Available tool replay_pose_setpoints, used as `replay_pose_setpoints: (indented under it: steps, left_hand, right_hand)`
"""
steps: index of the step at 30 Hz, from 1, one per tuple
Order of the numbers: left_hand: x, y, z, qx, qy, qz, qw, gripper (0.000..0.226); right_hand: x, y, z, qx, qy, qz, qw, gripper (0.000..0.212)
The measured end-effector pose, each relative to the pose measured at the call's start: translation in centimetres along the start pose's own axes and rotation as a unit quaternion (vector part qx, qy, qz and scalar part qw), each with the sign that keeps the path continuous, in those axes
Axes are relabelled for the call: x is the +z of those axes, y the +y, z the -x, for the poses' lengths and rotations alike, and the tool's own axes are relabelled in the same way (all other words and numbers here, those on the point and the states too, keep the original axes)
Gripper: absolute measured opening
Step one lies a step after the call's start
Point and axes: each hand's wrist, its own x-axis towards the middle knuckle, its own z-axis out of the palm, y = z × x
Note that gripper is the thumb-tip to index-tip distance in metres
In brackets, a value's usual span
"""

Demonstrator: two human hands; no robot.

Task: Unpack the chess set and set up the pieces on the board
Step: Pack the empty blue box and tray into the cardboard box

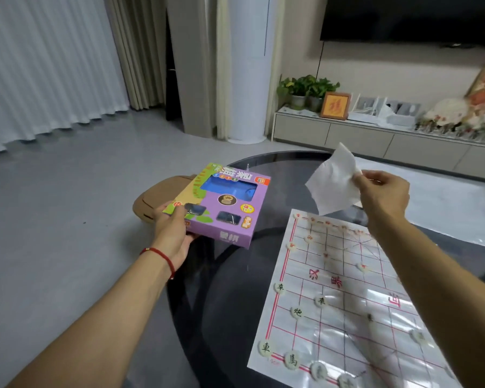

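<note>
Nearest, a glossy paper board (345, 301) lies flat on the dark glass table (235, 289), red grid lines across it. Pale round pieces sit on its points: black-lettered ones (296, 312) along the near edge and left side, red-lettered ones (308, 238) in the far rows. Glare washes out the board's right half, so the pieces there are hard to read.

Further out, the left hand (171, 228), a red string (163, 259) at its wrist, grips the near corner of a purple box (221, 203), thumb on top and fingers beneath, holding it tilted over the table's left edge. The right hand (382, 191) pinches a crumpled white sheet (335, 182) between thumb and fingertips, raised above the board's far end.

Behind the box sits a tan bin (149, 200) on the grey floor. Beyond stand a white column (248, 68), curtains (48, 65), a low cabinet (375, 138) with plants (305, 88) and a framed picture (335, 105), and a dark screen (412, 18) above.
</note>
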Motion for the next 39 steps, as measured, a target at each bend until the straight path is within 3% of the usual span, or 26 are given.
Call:
replay_pose_setpoints:
  steps: [5, 9, 14, 19, 22, 24, 26, 27, 29, 31, 33, 35, 39]
  left_hand:
    - [0.0, -0.6, -0.4, 0.028, -0.014, -0.108, 0.994, 0.035]
    - [0.0, -0.8, -0.3, 0.115, 0.011, -0.229, 0.967, 0.035]
    - [-0.2, -1.2, -1.1, 0.162, 0.039, -0.415, 0.894, 0.033]
    - [-0.4, -2.1, -2.1, 0.179, 0.042, -0.499, 0.847, 0.043]
    - [-0.8, -1.4, -1.1, 0.202, -0.017, -0.511, 0.836, 0.065]
    - [-1.4, -0.8, -0.1, 0.288, -0.112, -0.564, 0.766, 0.073]
    - [-1.7, -0.7, 0.3, 0.321, -0.195, -0.615, 0.693, 0.072]
    - [-1.7, -0.7, 0.3, 0.302, -0.213, -0.628, 0.684, 0.073]
    - [-1.7, -0.8, 0.3, 0.241, -0.219, -0.635, 0.701, 0.074]
    - [-1.7, -1.0, 0.4, 0.212, -0.205, -0.629, 0.719, 0.073]
    - [-1.7, -1.0, 0.4, 0.216, -0.194, -0.626, 0.724, 0.069]
    - [-1.6, -0.9, 0.4, 0.232, -0.19, -0.618, 0.727, 0.066]
    - [-1.8, -0.8, -0.2, 0.267, -0.187, -0.606, 0.726, 0.06]
  right_hand:
    - [-4.1, 0.7, -0.9, -0.028, 0.007, 0.029, 0.999, 0.03]
    - [-6.0, 0.4, -1.0, -0.031, 0.013, 0.031, 0.999, 0.03]
    - [-7.8, -0.2, -0.7, -0.061, 0.008, 0.052, 0.997, 0.031]
    - [-9.1, 0.4, -0.7, -0.085, 0.008, 0.077, 0.993, 0.03]
    - [-9.4, 0.6, -0.4, -0.096, 0.011, 0.088, 0.991, 0.025]
    - [-9.0, 0.4, 0.3, -0.153, 0.0, 0.126, 0.98, 0.023]
    - [-7.5, 0.4, 1.5, -0.243, -0.023, 0.181, 0.953, 0.019]
    - [-6.3, 0.3, 2.4, -0.29, -0.044, 0.224, 0.929, 0.018]
    - [-3.3, 0.3, 5.0, -0.4, -0.097, 0.338, 0.846, 0.028]
    - [0.0, 0.3, 7.8, -0.502, -0.18, 0.408, 0.741, 0.045]
    - [2.9, 0.3, 9.9, -0.557, -0.239, 0.452, 0.655, 0.033]
    - [4.8, 0.3, 11.0, -0.559, -0.259, 0.484, 0.621, 0.022]
    - [6.1, 0.7, 11.2, -0.515, -0.273, 0.571, 0.579, 0.069]
